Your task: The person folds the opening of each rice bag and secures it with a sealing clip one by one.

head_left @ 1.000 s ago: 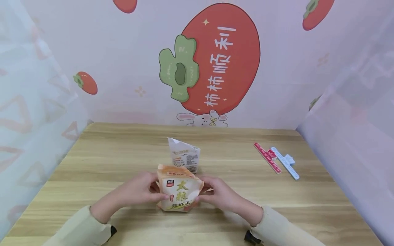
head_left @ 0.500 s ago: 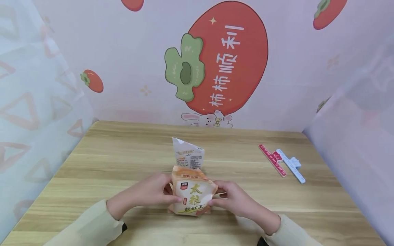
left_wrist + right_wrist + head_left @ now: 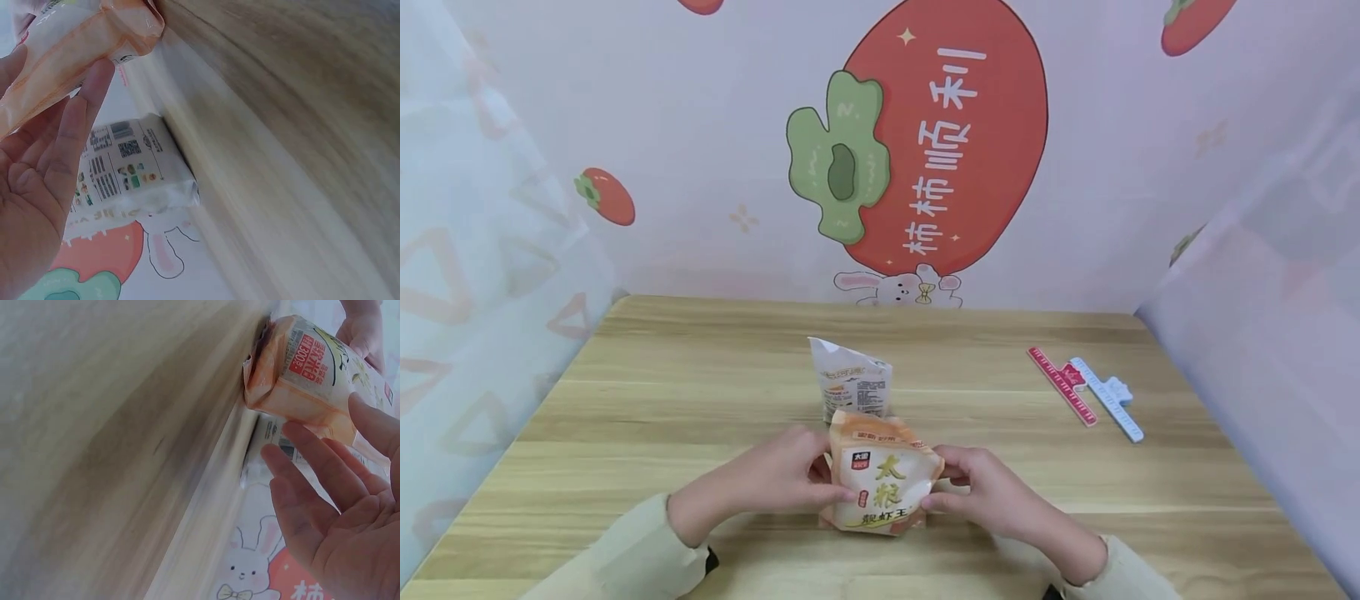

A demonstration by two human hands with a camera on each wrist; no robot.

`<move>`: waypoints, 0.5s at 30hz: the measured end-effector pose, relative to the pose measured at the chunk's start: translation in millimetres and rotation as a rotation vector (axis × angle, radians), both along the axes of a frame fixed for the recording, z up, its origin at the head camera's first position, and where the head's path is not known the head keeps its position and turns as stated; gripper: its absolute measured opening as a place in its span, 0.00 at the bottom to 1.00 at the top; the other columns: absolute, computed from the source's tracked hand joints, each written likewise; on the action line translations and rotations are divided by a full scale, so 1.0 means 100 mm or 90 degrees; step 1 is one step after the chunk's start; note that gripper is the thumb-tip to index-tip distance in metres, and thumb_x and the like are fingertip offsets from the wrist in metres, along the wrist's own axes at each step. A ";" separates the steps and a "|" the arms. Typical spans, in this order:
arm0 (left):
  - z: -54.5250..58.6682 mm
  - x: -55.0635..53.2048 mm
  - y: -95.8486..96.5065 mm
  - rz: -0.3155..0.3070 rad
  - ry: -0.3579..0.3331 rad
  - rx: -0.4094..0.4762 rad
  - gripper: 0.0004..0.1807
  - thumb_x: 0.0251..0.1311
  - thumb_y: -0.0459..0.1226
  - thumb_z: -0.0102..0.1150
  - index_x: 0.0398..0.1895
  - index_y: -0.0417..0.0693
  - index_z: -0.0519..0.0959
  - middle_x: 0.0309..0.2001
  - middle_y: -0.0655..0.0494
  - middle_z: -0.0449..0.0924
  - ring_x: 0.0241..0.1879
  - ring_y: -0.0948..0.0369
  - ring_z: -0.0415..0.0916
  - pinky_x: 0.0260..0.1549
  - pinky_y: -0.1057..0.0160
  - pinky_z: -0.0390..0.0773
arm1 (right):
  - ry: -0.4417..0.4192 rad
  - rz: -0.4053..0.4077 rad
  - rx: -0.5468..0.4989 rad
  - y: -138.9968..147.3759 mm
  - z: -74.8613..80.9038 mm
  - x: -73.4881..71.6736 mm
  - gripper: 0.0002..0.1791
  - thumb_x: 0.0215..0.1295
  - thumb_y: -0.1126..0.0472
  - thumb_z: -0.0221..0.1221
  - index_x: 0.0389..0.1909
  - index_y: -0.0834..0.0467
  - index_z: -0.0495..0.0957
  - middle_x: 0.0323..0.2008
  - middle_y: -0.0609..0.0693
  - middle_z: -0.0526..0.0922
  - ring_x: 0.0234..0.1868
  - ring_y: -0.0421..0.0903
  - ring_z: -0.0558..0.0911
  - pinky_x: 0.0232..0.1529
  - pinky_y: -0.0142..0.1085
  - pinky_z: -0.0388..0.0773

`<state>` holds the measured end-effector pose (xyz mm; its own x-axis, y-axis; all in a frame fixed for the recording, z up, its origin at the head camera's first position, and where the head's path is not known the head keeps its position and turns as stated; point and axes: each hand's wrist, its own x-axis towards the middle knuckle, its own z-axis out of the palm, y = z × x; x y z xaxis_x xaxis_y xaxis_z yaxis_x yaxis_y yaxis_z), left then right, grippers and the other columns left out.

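Observation:
An orange-and-white rice bag [image 3: 889, 483] stands on the wooden table in front of the person, its printed face toward the head camera. The left hand [image 3: 778, 473] holds its left side, thumb on the front and fingers behind. On the opposite side, the right hand [image 3: 1000, 496] holds it the same way, with the thumb at the front edge. In the right wrist view the bag's orange bottom end [image 3: 272, 381] is close to the tabletop. Directly behind stands a white bag [image 3: 854, 383] with printed text, its lower part hidden by the rice bag.
A red ruler-shaped clip [image 3: 1060, 385] and a light blue one [image 3: 1107, 398] lie side by side at the right of the table [image 3: 700, 358]. White patterned sheets enclose the back and both sides; the back wall [image 3: 700, 125] carries a large persimmon drawing.
Both hands have moved the rice bag to the right and slightly toward the person, keeping their hold. The white bag and the clips stay put; the head view has shifted a little.

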<state>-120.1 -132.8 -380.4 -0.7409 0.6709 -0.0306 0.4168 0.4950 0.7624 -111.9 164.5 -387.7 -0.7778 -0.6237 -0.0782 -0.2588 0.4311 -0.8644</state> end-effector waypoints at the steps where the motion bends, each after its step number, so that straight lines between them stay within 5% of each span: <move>1: 0.01 0.00 0.01 -0.002 0.004 -0.002 0.20 0.58 0.49 0.69 0.45 0.44 0.82 0.37 0.57 0.88 0.30 0.75 0.80 0.31 0.73 0.81 | 0.000 0.000 0.003 0.01 0.01 0.00 0.20 0.64 0.54 0.66 0.53 0.59 0.80 0.50 0.52 0.86 0.51 0.44 0.85 0.54 0.42 0.81; 15: -0.01 -0.01 0.10 -0.011 0.024 0.001 0.18 0.58 0.50 0.69 0.42 0.46 0.83 0.37 0.57 0.88 0.31 0.76 0.79 0.31 0.75 0.80 | 0.010 0.007 0.008 0.12 -0.04 0.02 0.19 0.65 0.50 0.65 0.53 0.53 0.80 0.51 0.46 0.86 0.54 0.40 0.83 0.58 0.53 0.77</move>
